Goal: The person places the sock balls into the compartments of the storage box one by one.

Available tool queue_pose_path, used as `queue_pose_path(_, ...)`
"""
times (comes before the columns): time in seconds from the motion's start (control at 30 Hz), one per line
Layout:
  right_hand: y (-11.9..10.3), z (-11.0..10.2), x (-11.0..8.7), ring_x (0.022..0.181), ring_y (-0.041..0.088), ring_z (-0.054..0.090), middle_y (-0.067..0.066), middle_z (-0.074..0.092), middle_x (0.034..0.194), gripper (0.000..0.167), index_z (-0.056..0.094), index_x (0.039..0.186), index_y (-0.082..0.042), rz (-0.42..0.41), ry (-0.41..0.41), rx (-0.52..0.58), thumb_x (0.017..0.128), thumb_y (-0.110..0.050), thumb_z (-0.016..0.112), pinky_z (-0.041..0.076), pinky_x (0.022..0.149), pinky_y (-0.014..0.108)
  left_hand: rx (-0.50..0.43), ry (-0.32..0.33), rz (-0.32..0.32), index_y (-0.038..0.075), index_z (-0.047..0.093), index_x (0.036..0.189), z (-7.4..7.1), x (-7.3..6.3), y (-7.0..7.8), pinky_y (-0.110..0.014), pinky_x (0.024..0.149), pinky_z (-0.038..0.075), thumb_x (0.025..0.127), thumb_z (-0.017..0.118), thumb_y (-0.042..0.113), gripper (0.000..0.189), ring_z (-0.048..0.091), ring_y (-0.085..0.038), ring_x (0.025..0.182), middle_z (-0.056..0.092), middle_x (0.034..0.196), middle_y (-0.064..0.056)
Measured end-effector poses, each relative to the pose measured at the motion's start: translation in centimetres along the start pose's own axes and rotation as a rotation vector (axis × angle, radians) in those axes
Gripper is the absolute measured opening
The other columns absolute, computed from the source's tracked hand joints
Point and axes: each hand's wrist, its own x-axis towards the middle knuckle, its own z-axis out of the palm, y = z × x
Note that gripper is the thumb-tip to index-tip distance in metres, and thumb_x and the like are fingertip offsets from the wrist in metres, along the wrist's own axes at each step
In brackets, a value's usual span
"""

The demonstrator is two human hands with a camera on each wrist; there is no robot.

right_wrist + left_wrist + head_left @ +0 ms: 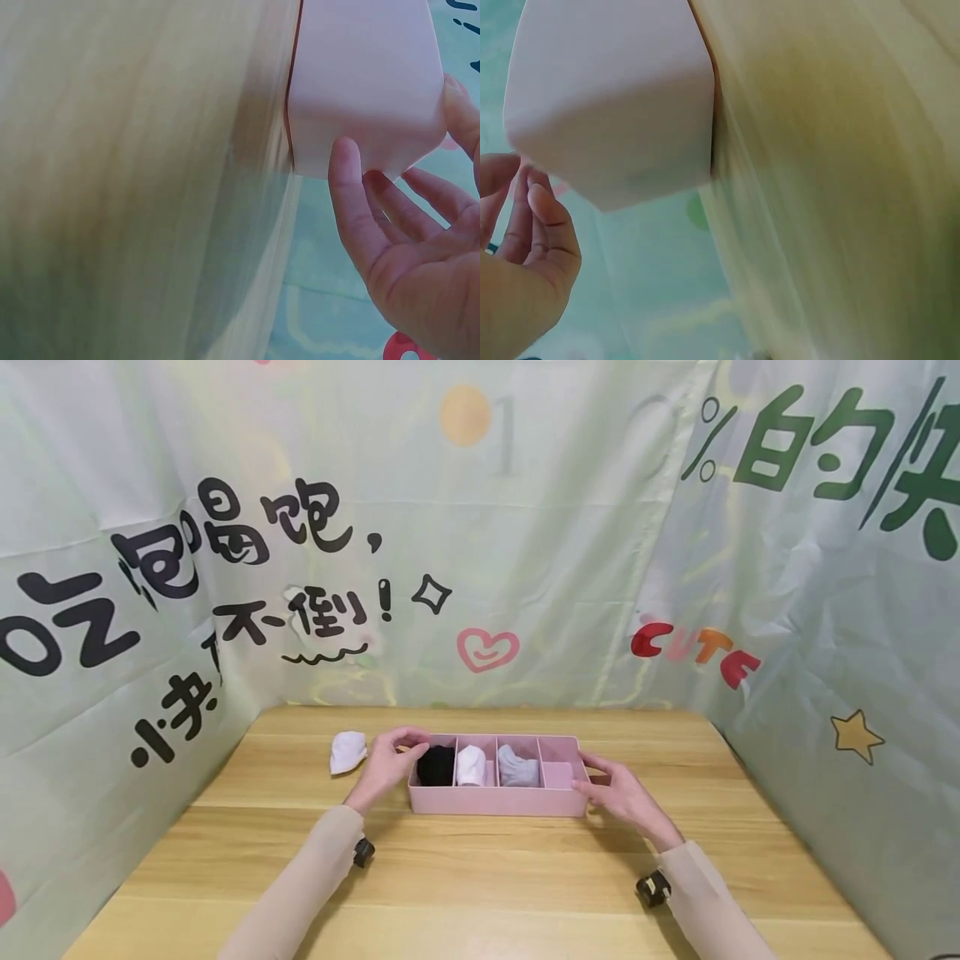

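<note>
A pink divided storage box (498,802) sits on the table, its compartments in a row. From left to right, three hold a black cloth bundle (436,767), a white one (472,766) and a grey one (517,768), which look like rolled socks; the rightmost shows a bare pink bottom. My left hand (386,766) holds the box's left end at the rim, fingertips beside the black bundle. At the opposite end, my right hand (621,789) grips the box, with its thumb at the rim and fingers against the end wall (360,112).
Another white cloth bundle (348,752) lies on the wooden table (495,877), left of my left hand. Printed fabric walls (562,568) stand behind the table and along both sides. Dark wrist cameras (653,888) hang below both sleeves.
</note>
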Motion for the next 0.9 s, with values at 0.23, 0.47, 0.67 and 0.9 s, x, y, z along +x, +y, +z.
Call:
queue_pose_path(0.23, 0.0, 0.0, 0.0, 0.114, 0.034, 0.062, 0.03, 0.044, 0.145, 0.068, 0.033, 0.151, 0.0, -0.002, -0.003, 0.01, 0.094, -0.018, 0.066, 0.058, 0.076, 0.038, 0.03, -0.034, 0.013, 0.004, 0.073, 0.105, -1.8, 0.0, -0.9, -0.025, 0.075, 0.05, 0.089, 0.071, 0.01, 0.016, 0.067, -0.015, 0.088, 0.075, 0.099, -0.011)
queue_pose_path(0.47, -0.2, -0.1, -0.1, 0.113, 0.032, 0.062, 0.029, 0.043, 0.146, 0.067, 0.034, 0.151, 0.0, 0.001, -0.005, 0.004, 0.095, -0.019, 0.066, 0.058, 0.076, 0.038, 0.031, -0.061, -0.024, 0.002, 0.072, 0.107, -3.5, 0.1, -1.8, -0.023, 0.073, 0.051, 0.09, 0.071, 0.011, 0.019, 0.065, -0.013, 0.087, 0.074, 0.101, -0.012)
queue_pose_path(0.67, -0.4, -0.1, 0.0, 0.11, 0.031, 0.063, 0.027, 0.042, 0.148, 0.066, 0.034, 0.151, -0.001, -0.003, 0.001, -0.01, 0.095, -0.018, 0.066, 0.058, 0.075, 0.038, 0.025, -0.078, -0.037, 0.004, 0.071, 0.105, -4.7, 0.2, -2.6, -0.023, 0.074, 0.052, 0.09, 0.071, 0.009, 0.016, 0.066, -0.016, 0.091, 0.073, 0.102, -0.016)
queue_pose_path(0.9, -0.2, 0.2, 0.0, 0.109, 0.03, 0.064, 0.027, 0.04, 0.15, 0.067, 0.033, 0.151, 0.001, -0.01, -0.004, 0.007, 0.095, -0.018, 0.066, 0.059, 0.075, 0.039, -0.03, -0.068, -0.101, 0.004, 0.069, 0.111, -6.4, 0.1, -3.5, -0.033, 0.073, 0.054, 0.091, 0.07, 0.013, 0.021, 0.065, -0.012, 0.089, 0.07, 0.109, -0.02)
